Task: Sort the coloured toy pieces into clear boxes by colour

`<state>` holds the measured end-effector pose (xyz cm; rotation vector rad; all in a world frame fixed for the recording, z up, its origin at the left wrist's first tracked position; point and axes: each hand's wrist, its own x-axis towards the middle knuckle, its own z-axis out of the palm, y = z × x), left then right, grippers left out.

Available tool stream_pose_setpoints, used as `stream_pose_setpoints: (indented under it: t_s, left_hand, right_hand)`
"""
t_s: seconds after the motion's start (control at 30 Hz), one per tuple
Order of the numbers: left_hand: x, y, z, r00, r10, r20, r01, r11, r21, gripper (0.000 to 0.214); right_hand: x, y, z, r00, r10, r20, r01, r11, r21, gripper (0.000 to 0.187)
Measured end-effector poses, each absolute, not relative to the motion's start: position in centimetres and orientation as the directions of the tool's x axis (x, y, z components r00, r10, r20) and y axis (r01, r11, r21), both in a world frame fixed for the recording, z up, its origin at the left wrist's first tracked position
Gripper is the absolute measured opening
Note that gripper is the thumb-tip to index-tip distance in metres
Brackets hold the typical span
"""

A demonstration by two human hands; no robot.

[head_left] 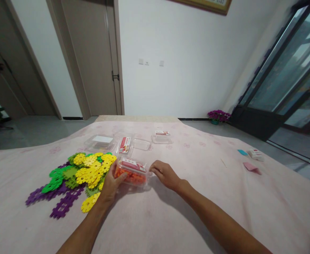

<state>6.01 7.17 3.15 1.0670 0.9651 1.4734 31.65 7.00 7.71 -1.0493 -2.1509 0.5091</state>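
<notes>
A clear plastic box [132,172] filled with orange pieces, with a red and white label on its lid, sits on the pink bedspread [186,211]. My left hand [111,183] wraps round the box's left end, fingers closed on it. My right hand [165,173] rests at the box's right end, fingers curled with the tips touching its edge. A heap of flat yellow, green and purple snowflake-shaped pieces [77,176] lies just left of my left hand.
Several clear plastic boxes and lids [99,142] lie further back, one with a red label [125,145], another [162,137] at centre. Small blue, white and pink items [252,159] lie at the right. Doors stand behind, a glass sliding door to the right.
</notes>
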Motion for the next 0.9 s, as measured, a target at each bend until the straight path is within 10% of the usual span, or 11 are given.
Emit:
stream_pose_setpoints:
  t_s: [0.2,0.4,0.67,0.9]
  left_hand:
    - [6.7,5.9,2.0,0.073,0.742,0.667,0.310,-0.652,0.692,0.088]
    - [7.3,4.4,1.9,0.476,0.579,0.661,0.305,-0.814,0.494,0.075]
    - [7.8,5.6,3.1,0.029,0.871,0.490,0.111,-0.490,0.865,0.069]
    - [6.8,6.8,6.4,0.333,0.936,0.115,-0.371,0.018,0.928,0.095]
  right_hand:
    - [29.8,9.0,6.1,-0.287,0.946,-0.150,0.128,-0.118,-0.985,0.054]
    - [26.4,11.4,5.5,-0.108,0.993,-0.057,-0.206,-0.078,-0.975,0.049]
    - [23.3,12.2,6.8,-0.085,0.964,0.251,-0.172,0.233,-0.957,0.024]
    - [22.0,11.4,8.8,-0.235,0.915,0.328,-0.130,0.304,-0.944,0.013]
